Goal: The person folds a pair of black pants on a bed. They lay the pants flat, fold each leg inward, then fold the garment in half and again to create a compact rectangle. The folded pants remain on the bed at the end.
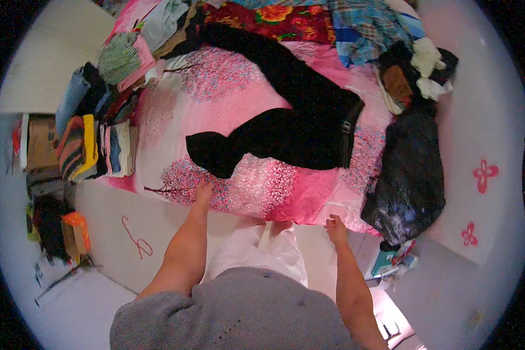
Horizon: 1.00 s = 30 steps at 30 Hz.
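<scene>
Across a bed dressed in a pink sheet [216, 105] printed with leafy trees, a pair of black trousers [309, 125] lies flat near the middle. Its waist points to the right; one leg stretches to the far left, the other bends nearer, toward the left, so pink shows between them. A person in a grey top [256, 309] and white bottoms [233, 251] stands at the near edge, seen from above. The left hand [203, 192] is over the sheet's near edge, just below the nearer trouser leg; whether its fingers are open or gripping cannot be told. The right hand [335, 228] is beside the bed's near right edge, apart from the trousers, its fingers loosely bent and partly open, with nothing visible in them. Along the left side of the bed stand folded clothes [120, 150], one yellow. At the far end are a red floral cloth [274, 22] and a blue checked cloth [364, 35]. On the right sits a bulky dark bundle [408, 175], near white cloth [427, 61].
</scene>
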{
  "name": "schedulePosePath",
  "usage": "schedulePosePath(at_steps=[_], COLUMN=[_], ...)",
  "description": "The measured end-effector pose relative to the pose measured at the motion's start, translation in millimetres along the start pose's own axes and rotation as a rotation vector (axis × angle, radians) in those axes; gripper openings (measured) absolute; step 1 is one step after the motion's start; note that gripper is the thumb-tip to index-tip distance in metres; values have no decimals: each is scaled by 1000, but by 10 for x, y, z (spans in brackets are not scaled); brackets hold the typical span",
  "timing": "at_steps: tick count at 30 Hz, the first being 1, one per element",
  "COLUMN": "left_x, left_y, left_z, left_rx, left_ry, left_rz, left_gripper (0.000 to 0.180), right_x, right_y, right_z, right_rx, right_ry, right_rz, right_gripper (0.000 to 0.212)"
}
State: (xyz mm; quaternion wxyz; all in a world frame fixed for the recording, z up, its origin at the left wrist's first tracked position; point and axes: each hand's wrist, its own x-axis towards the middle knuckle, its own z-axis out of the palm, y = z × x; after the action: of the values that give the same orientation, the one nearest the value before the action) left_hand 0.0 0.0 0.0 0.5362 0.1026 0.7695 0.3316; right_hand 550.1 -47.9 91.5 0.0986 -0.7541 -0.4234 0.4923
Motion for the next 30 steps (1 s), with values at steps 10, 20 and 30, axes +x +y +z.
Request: schedulePosePath(at_steps=[10,20,30], left_x=[-66,388,366], left_y=[162,702,1768], left_z=[427,851,48], left_rx=[-619,-999,119], left_ry=[195,-54,732], left_rz=[-269,-138,454], left_gripper=[49,54,61], right_x=[1723,2749,1989], right_y=[37,-340,-383], right_z=[10,-358,-1162], right_rx=[818,1210,906], right_ry=[131,259,746], right_rz=[197,293,23], right_gripper=[23,37,38])
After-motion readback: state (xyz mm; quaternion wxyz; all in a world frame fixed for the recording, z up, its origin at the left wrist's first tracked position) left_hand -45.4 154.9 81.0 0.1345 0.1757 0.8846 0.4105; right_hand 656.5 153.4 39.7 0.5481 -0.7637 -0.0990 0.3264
